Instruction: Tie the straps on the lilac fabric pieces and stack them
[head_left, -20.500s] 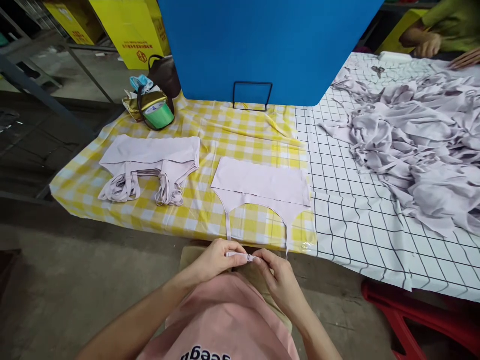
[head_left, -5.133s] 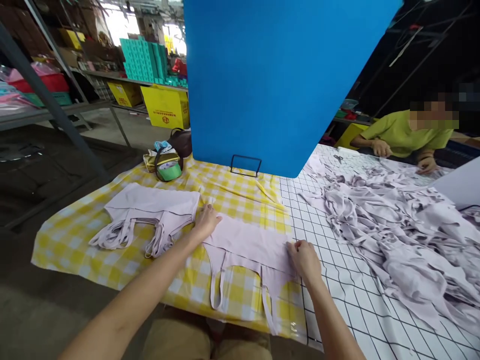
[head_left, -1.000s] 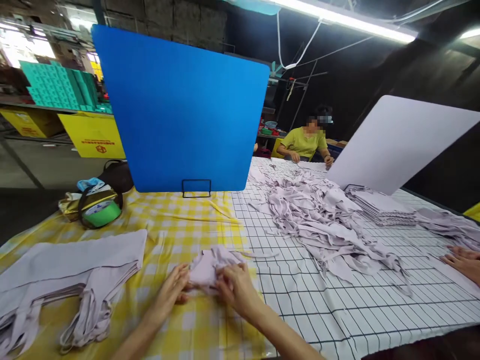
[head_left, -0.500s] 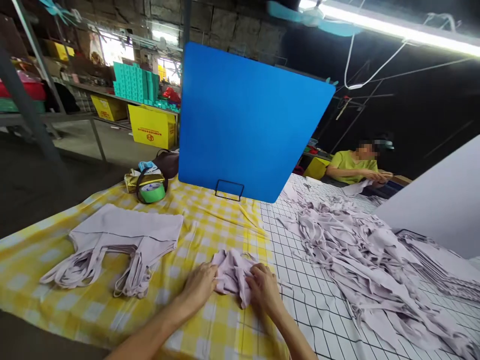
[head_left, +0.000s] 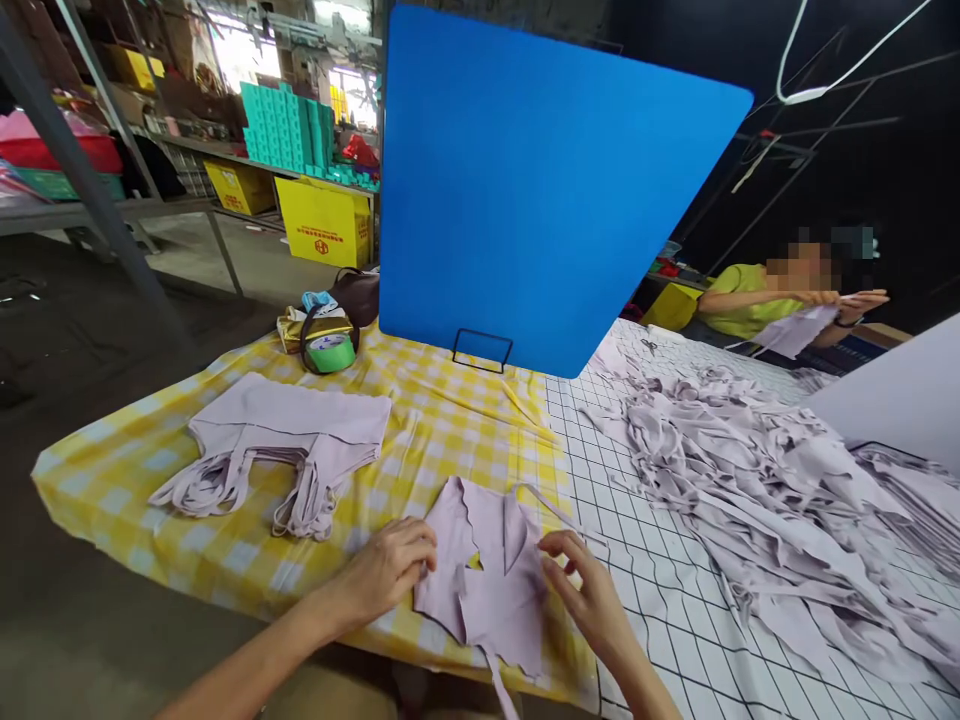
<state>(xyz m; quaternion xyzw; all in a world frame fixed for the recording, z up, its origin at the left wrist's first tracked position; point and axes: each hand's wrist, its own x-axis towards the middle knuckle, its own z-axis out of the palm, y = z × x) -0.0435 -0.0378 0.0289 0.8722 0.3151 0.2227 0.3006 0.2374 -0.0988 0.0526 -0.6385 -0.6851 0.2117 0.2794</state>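
A pale lilac garment piece (head_left: 499, 600) with thin straps lies loosely spread before me, its left side folded and a small gap showing the cloth below. My left hand (head_left: 394, 565) is at its left edge, the bent fingers closed on the fabric there. Beside the right edge, my right hand (head_left: 585, 580) has its thumb and curved fingers apart, fingertips close to the fabric. To the left rests a neat stack of matching strapped garments (head_left: 289, 425), straps toward me.
A yellow checked cloth (head_left: 187, 540) meets a white grid cloth (head_left: 645, 620). Lilac pieces lie in a large heap (head_left: 750, 470) at right. A blue board (head_left: 540, 190) stands behind, near green tape (head_left: 331, 354). Another person (head_left: 757, 300) handles fabric at far right.
The crumpled lilac garment has been spread wider and sits closer to me. My hands have moved apart, and the right fingers have opened. The view has tilted down.
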